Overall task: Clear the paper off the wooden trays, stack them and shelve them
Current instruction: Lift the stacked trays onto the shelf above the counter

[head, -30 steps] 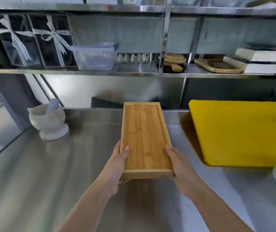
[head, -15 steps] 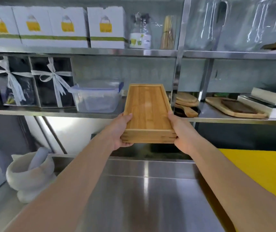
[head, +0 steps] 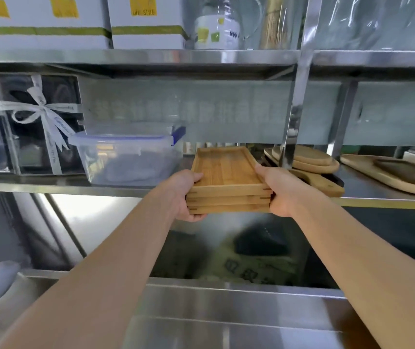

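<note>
A stack of three rectangular wooden trays (head: 226, 173) is held level at the front edge of the middle steel shelf (head: 50, 186), its far end over the shelf between a plastic box and a shelf post. My left hand (head: 185, 195) grips the stack's near left corner, thumb on the rim. At the near right corner my right hand (head: 277, 190) holds it the same way. No paper lies in the top tray.
A clear lidded plastic box (head: 128, 157) stands just left of the trays. A steel post (head: 293, 109) and round wooden boards (head: 307, 161) are to the right, with more boards (head: 390, 177) beyond. Ribboned gift boxes (head: 25, 124) sit far left. The steel counter (head: 226, 311) lies below.
Both hands have lifted the tray stack from the counter up to the middle shelf and pushed its far end in over the shelf edge.
</note>
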A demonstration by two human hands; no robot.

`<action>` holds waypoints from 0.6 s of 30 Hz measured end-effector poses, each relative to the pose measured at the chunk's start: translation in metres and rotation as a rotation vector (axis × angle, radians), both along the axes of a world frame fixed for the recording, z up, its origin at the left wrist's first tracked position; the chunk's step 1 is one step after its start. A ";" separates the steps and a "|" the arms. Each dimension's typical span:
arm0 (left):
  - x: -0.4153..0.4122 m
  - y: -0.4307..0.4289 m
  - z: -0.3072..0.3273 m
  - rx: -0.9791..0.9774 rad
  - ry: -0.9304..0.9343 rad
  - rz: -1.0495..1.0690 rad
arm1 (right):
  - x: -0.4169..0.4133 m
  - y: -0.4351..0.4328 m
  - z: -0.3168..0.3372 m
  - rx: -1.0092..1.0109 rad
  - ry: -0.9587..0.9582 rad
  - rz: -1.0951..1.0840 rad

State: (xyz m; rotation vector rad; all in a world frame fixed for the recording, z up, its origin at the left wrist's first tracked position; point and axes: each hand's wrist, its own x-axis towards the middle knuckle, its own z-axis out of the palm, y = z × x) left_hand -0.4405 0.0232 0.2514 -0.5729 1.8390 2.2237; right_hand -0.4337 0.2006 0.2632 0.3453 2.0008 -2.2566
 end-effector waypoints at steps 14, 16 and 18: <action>-0.017 -0.025 -0.038 0.365 0.327 -0.046 | -0.038 0.001 -0.020 -0.014 -0.046 0.090; -0.006 -0.031 -0.056 0.253 0.469 -0.062 | -0.030 0.008 -0.026 0.023 0.001 0.097; 0.004 -0.034 -0.068 0.011 0.611 -0.099 | -0.022 0.016 -0.036 0.153 0.134 -0.037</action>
